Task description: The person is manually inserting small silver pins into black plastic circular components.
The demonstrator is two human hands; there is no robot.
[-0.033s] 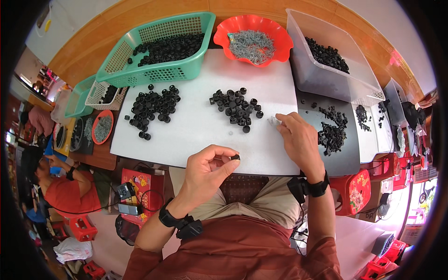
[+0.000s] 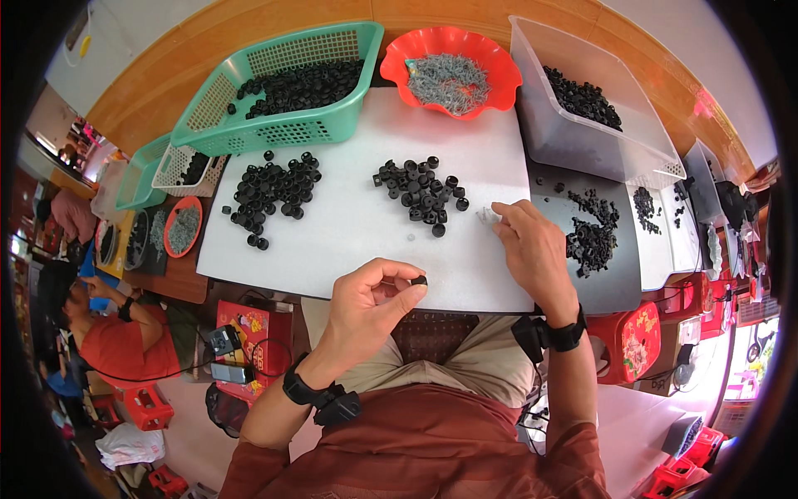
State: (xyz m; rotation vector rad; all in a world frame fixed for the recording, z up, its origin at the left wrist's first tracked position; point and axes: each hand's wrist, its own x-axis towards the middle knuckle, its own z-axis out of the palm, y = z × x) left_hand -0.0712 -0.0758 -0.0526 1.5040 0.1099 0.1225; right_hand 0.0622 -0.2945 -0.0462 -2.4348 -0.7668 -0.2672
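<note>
My left hand (image 2: 370, 303) hovers over the near edge of the white board (image 2: 349, 241). It pinches a small black cap (image 2: 420, 281) between thumb and forefinger. My right hand (image 2: 532, 249) rests on the board's right side, fingertips closed on a small pale grey piece (image 2: 485, 214). Just beyond both hands lies a loose pile of black caps (image 2: 420, 193). A second, larger pile (image 2: 274, 190) sits to the left. Both wrists wear dark bands.
At the back stand a green basket (image 2: 249, 125) of black caps, a red bowl (image 2: 499, 91) of grey metal bits and a clear bin (image 2: 565, 141) of black parts. A dark tray (image 2: 615, 283) with black parts lies on the right. Another person in red sits at lower left (image 2: 125, 341).
</note>
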